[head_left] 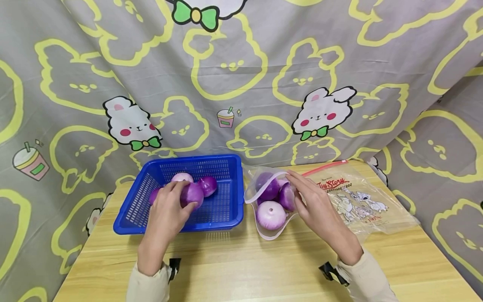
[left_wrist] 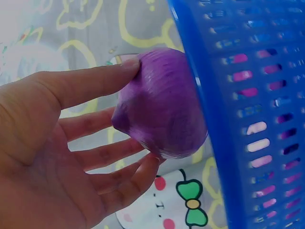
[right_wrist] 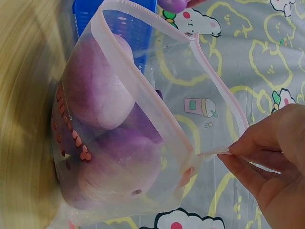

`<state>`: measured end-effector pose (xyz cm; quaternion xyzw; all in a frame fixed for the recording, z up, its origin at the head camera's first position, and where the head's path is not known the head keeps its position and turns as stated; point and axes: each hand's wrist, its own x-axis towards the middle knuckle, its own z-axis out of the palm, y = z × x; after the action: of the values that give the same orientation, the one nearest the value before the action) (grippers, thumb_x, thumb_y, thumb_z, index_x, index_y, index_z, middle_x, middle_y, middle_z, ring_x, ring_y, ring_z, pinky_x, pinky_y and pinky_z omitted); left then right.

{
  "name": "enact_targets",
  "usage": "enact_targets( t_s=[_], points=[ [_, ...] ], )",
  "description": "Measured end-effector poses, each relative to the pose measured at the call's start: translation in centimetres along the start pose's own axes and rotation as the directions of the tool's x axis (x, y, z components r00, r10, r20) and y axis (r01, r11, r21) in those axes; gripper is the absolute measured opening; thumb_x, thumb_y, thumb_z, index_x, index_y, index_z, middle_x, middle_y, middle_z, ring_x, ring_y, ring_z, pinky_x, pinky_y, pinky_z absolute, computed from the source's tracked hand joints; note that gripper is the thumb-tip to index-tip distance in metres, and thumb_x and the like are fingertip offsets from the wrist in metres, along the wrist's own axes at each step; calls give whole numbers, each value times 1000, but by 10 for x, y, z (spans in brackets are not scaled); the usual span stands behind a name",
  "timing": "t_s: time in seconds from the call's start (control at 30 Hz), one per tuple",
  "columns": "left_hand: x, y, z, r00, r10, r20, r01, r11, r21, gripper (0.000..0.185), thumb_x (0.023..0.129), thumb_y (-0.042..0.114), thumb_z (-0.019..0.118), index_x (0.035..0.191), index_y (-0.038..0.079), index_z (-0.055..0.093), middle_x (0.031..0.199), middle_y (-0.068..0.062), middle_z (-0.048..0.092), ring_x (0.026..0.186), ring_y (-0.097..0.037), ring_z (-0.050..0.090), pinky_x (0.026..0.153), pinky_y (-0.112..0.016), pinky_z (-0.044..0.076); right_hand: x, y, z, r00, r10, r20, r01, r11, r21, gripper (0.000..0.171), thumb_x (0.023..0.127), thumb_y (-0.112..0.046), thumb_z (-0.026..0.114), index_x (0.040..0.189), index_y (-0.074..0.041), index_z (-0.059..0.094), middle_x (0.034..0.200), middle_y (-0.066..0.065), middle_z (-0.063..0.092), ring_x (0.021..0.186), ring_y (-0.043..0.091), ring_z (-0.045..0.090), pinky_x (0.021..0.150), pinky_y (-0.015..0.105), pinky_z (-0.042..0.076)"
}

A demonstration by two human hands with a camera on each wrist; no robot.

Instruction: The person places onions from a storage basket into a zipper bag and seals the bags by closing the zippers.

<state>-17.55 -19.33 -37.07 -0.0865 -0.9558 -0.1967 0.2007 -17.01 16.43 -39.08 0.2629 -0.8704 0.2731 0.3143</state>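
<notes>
My left hand (head_left: 166,212) holds a purple onion (left_wrist: 162,105) between thumb and fingers, above the blue plastic basket (head_left: 220,216). In the basket lie a pale onion (head_left: 182,177) and a dark purple onion (head_left: 208,186); another purple one is partly hidden behind my left hand. My right hand (head_left: 320,209) pinches the white rim of a clear zip bag (right_wrist: 143,102) between thumb and fingers. The bag's mouth gapes, and inside sit several onions, among them a pale purple-and-white onion (head_left: 270,215) in front and a darker onion (head_left: 268,187) behind.
To the right, a second clear bag (head_left: 362,201) with a red slider and printed cartoon figures lies flat on the wooden table (head_left: 241,268). A grey curtain (head_left: 241,75) with yellow bear outlines hangs right behind the basket and bags.
</notes>
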Motion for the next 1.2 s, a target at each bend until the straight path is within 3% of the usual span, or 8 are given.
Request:
enact_targets(
  t_s=[0.33,0.63,0.93,1.2],
  points=[
    [-5,22,-7,994,96,-44,-97,995,-39,59,72,17,90,125,5,64,126,-19,61,115,-40,57,92,-60,50,0,0,0,1000,1,4,-1,1000,-1,49,82,12,68,130,5,60,138,20,57,125,37,57,103,49,45],
    [-11,42,-8,977,201,-73,-205,977,-59,62,70,19,91,125,7,65,126,-17,61,120,-35,56,100,-54,47,0,1,1,1000,-13,-7,13,1000,19,50,82,14,67,131,6,60,137,21,57,123,39,57,101,51,46],
    [-18,62,-7,947,313,-76,-319,942,-104,63,72,21,91,129,12,64,130,-15,60,120,-31,55,99,-49,49,0,1,0,1000,-18,2,18,1000,18,50,82,12,66,131,6,60,138,22,57,124,38,57,103,49,45],
    [-20,75,-1,907,416,-68,-422,894,-151,64,73,22,90,130,14,63,132,-11,59,123,-27,54,101,-44,49,1,0,0,1000,-18,7,18,1000,20,50,82,13,66,131,6,59,137,22,57,123,39,57,102,50,46]
  ],
)
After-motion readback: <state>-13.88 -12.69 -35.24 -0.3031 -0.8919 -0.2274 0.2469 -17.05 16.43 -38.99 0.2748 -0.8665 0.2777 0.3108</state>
